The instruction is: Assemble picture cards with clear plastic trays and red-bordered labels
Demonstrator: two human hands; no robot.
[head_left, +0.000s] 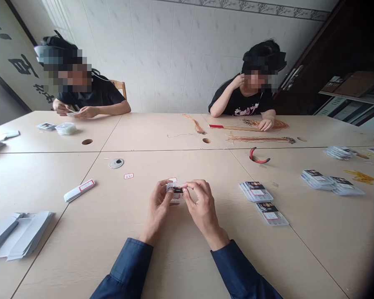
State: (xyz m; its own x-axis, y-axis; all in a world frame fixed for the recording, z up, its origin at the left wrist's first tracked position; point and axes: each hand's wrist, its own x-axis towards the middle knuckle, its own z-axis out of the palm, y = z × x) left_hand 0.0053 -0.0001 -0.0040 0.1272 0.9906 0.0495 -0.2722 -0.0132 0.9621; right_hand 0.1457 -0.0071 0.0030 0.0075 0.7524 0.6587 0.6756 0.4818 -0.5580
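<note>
We hold small clear packet (175,189) between both hands above table (112,257), long axis left-right. Left hand (158,203) pinches left end, right hand (199,203) right end (both equally near). Finished stacks (256,191) lie right.

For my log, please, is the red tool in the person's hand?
No, the red tool lies untouched on the table.

Your sleeves (129,265) dark blue; your packet (175,189) clear, black label; table (112,232) beige; sticker (129,176) white, red-edged; cords (258,138) orange.
</note>
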